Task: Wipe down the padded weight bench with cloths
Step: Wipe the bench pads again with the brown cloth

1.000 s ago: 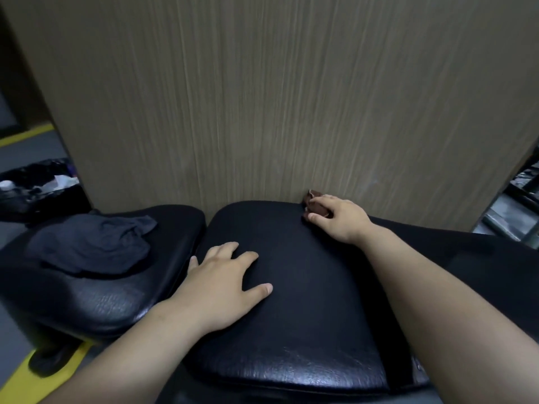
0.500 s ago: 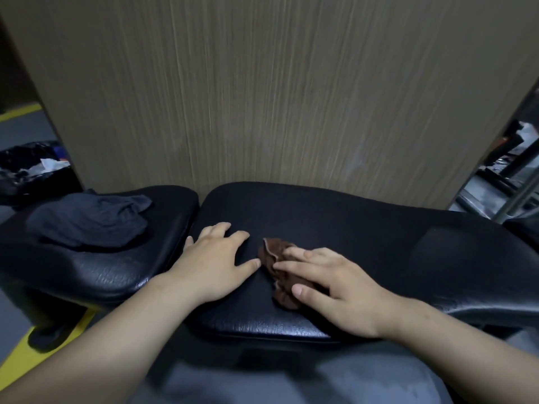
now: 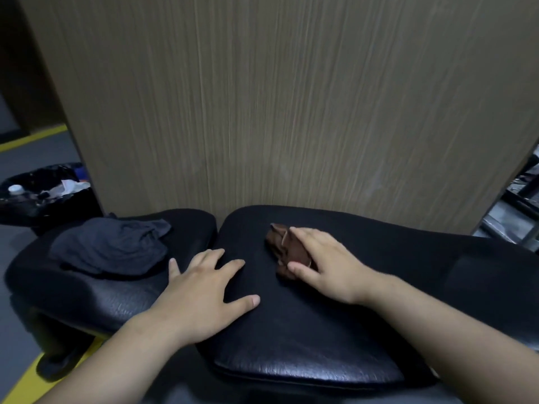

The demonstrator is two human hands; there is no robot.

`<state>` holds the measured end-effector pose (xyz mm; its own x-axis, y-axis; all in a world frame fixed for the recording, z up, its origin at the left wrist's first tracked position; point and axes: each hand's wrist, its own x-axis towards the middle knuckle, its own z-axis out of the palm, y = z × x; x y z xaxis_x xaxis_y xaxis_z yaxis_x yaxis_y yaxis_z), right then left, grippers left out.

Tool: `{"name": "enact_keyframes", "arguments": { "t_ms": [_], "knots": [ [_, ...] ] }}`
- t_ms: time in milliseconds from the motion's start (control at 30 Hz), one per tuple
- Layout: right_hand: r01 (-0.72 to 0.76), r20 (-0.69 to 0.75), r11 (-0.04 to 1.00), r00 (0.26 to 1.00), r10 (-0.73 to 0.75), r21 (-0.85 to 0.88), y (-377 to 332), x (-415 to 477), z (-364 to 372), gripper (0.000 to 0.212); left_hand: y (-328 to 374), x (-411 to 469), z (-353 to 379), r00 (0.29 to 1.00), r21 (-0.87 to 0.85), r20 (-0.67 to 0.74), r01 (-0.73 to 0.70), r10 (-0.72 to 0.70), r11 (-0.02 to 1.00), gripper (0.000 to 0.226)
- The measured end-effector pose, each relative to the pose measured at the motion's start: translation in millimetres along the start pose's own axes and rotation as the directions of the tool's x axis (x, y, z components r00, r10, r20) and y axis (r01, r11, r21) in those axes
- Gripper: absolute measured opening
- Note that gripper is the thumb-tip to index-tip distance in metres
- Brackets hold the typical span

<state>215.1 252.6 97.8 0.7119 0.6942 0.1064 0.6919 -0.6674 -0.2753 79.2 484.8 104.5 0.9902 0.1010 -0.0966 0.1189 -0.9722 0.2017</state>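
The black padded bench has two pads: a long back pad (image 3: pixel 306 339) in front of me and a smaller seat pad (image 3: pixel 96 290) to its left. My left hand (image 3: pixel 204 290) lies flat on the back pad near the gap, fingers spread. My right hand (image 3: pixel 323 263) presses a crumpled brown cloth (image 3: pixel 284 247) onto the back pad with straight fingers; part of the cloth is hidden under the palm. A dark grey cloth (image 3: pixel 113 246) lies bunched on the seat pad, untouched.
A wood-grain panel (image 3: pixel 291 106) rises directly behind the bench. A black bin (image 3: pixel 43 196) with rubbish stands at the left on the grey floor. Yellow floor lines (image 3: pixel 32 138) run at the left. Metal equipment (image 3: pixel 519 205) shows at the right edge.
My right hand swept the brown cloth from the far edge of the back pad toward me, then back out to the pad's middle. My left hand stayed flat in place.
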Motion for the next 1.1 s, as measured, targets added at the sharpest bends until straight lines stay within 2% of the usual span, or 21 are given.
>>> {"name": "enact_keyframes", "arguments": {
  "t_ms": [167, 367, 467, 567, 633, 700, 867, 1100],
  "knots": [
    [-0.152, -0.07, 0.988, 0.986, 0.152, 0.001, 46.3, 80.6, -2.7, 0.067, -19.9, 1.9, -2.3, 1.0, -0.001, -0.024, 0.019, -0.019, 1.0, 0.08],
    [-0.258, -0.109, 0.966, 0.96, 0.259, 0.027, 49.6, 113.2, 2.8, 0.055, -34.7, 7.9, -8.7, 0.982, 0.022, -0.187, 0.015, -0.011, 1.0, 0.055],
    [-0.173, -0.1, 0.984, 0.979, 0.176, 0.032, 32.9, 89.0, 5.5, 0.053, -39.2, 8.1, -9.2, 0.986, 0.077, -0.167, 0.022, -0.009, 0.997, 0.049],
    [0.025, -0.042, 0.998, 0.999, -0.023, 0.054, -1.6, 39.6, 7.2, 0.056, -39.0, 7.2, -6.9, 0.988, 0.081, -0.153, 0.021, -0.009, 0.997, 0.051],
    [0.177, -0.024, 0.981, 0.984, -0.176, 0.074, -27.6, 0.5, 8.3, 0.058, -37.4, 5.1, -3.7, 0.987, 0.07, -0.159, 0.012, -0.001, 0.997, 0.055],
    [0.256, -0.012, 0.964, 0.967, -0.255, 0.074, -49.3, -34.4, 10.4, 0.056, -36.5, 1.4, 0.3, 0.987, 0.056, -0.161, 0.003, 0.006, 0.998, 0.057],
    [0.267, 0.043, 0.964, 0.963, -0.266, -0.011, -79.2, -75.0, 18.1, 0.064, -39.6, -6.8, 5.8, 0.983, 0.02, -0.18, -0.02, 0.023, 1.0, 0.059],
    [0.268, 0.051, 0.963, 0.963, -0.266, -0.029, -82.7, -36.3, 18.6, 0.069, -56.0, -14.6, -0.9, 0.972, 0.013, -0.233, -0.031, 0.033, 0.999, 0.058]
  ]
}}
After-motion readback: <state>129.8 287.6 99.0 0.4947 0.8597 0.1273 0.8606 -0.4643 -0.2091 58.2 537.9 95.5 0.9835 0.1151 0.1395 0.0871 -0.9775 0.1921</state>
